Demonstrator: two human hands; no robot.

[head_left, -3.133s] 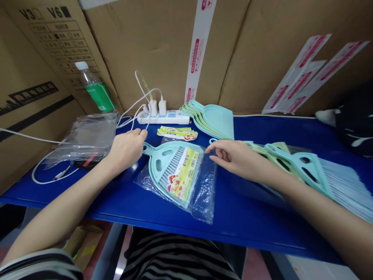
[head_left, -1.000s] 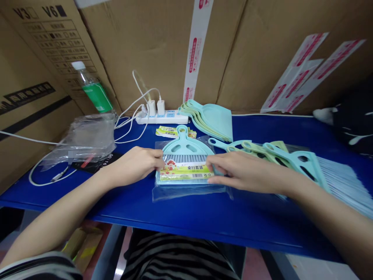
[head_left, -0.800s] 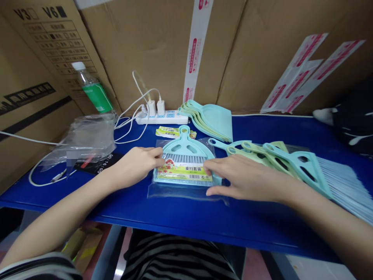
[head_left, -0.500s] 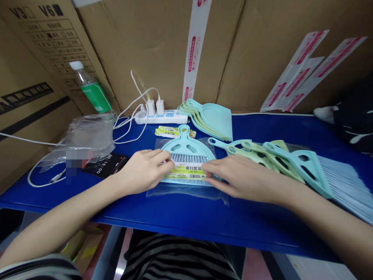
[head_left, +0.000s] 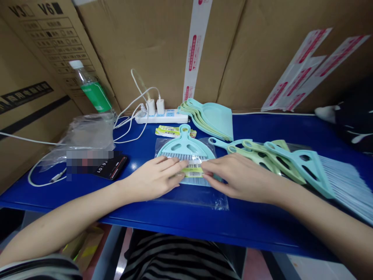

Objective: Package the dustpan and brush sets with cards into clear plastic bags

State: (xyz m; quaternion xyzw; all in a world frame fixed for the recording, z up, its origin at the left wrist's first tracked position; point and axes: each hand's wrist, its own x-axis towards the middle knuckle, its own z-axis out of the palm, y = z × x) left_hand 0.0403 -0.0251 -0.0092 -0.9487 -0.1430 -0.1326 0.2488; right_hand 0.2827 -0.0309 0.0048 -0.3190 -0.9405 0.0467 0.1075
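Observation:
A light-blue hand brush with grey bristles, set with a dustpan [head_left: 185, 146] of the same blue, lies on a clear plastic bag [head_left: 204, 198] in front of me. Across the bristles runs a yellow-green and white paper label [head_left: 194, 170]. My left hand [head_left: 159, 175] rests over the label's left part, fingers stretched out and laid on it. At the label's right end, the thumb and fingers of my right hand [head_left: 233, 175] pinch its edge. Both palms hide parts of the brush and label.
Stacked dustpans [head_left: 215, 118] stand behind, and several brushes [head_left: 303, 167] lie to the right. More labels [head_left: 171, 131] sit near the power strip [head_left: 171, 116]. Leftward are a phone [head_left: 112, 165], plastic bags [head_left: 87, 134] and a bottle [head_left: 94, 93]. Cardboard boxes [head_left: 157, 42] wall the back.
My left hand has slid rightward along the label and its fingers have flattened over it. My right hand has stayed nearly in place at the right end.

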